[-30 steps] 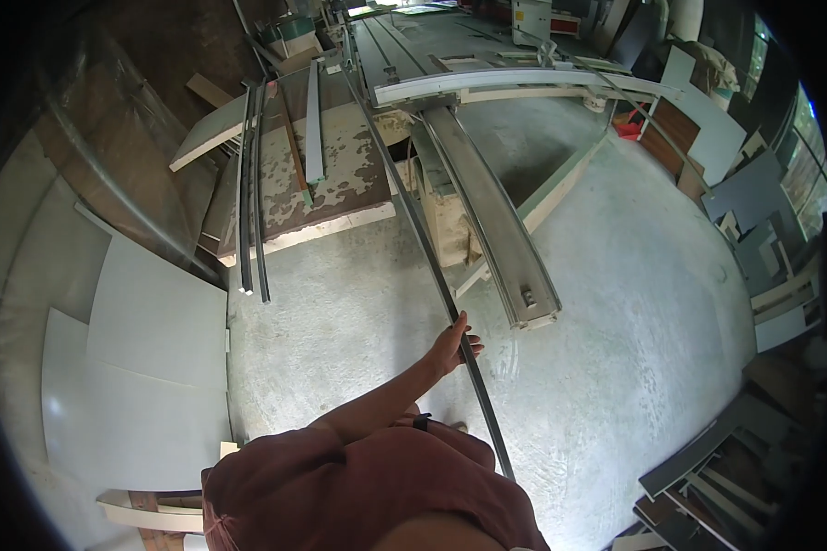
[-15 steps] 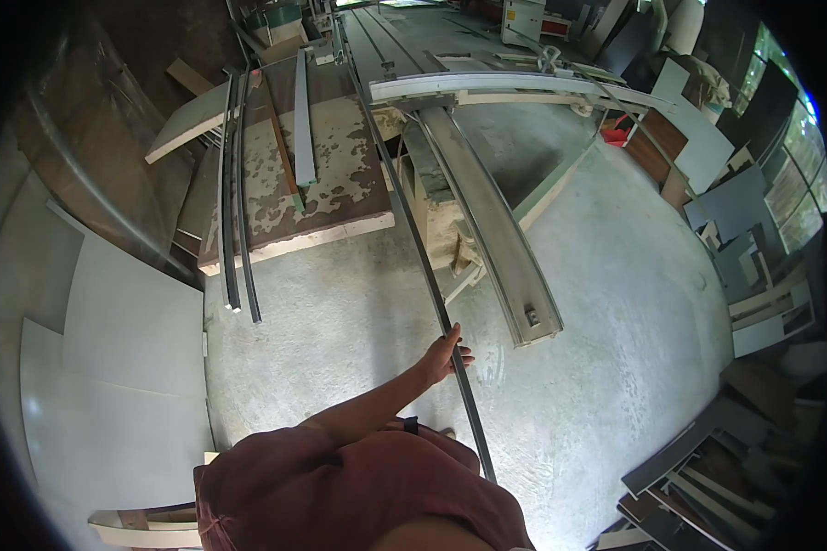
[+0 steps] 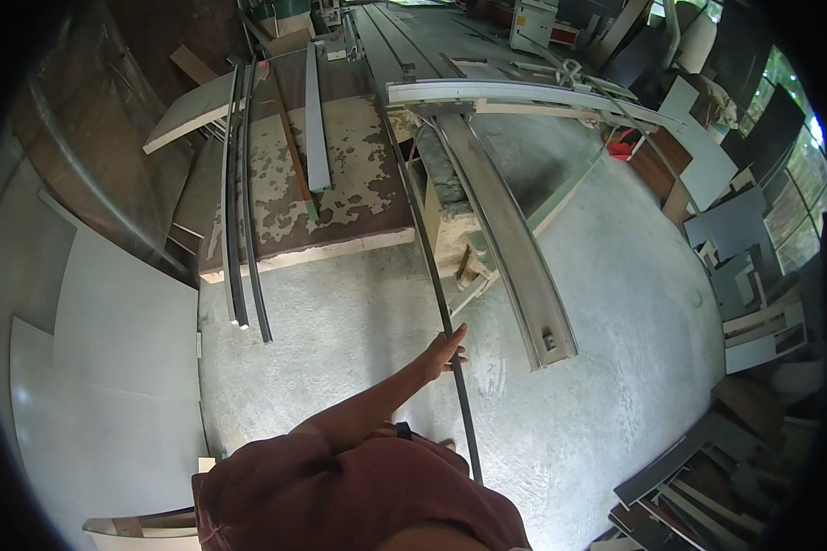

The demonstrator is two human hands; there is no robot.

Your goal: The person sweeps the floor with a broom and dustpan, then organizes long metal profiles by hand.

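Observation:
My left hand [image 3: 446, 354] reaches out from the left and is closed around a long, thin dark bar [image 3: 465, 413]. The thumb lies along the bar's upper side, and the fingertips show on its right. From near my body the bar runs away between the worn worktop [image 3: 377, 207] and the long metal rail [image 3: 510, 239]. Its near end drops out of sight at my dark red shirt [image 3: 358, 487]. I do not see my right hand.
Two dark bars [image 3: 251, 230], a grey strip [image 3: 316, 129] and a thin brown strip [image 3: 291, 151] lie on the worktop, some overhanging its front. A white crosswise fence [image 3: 524, 94] spans the back. Pale panels [image 3: 124, 349] lean at left; board offcuts [image 3: 698, 487] pile up at lower right.
The camera view has shifted a little, so the worktop and rail appear lower and farther right. My left hand still grips the bar, which stands slightly steeper in view.

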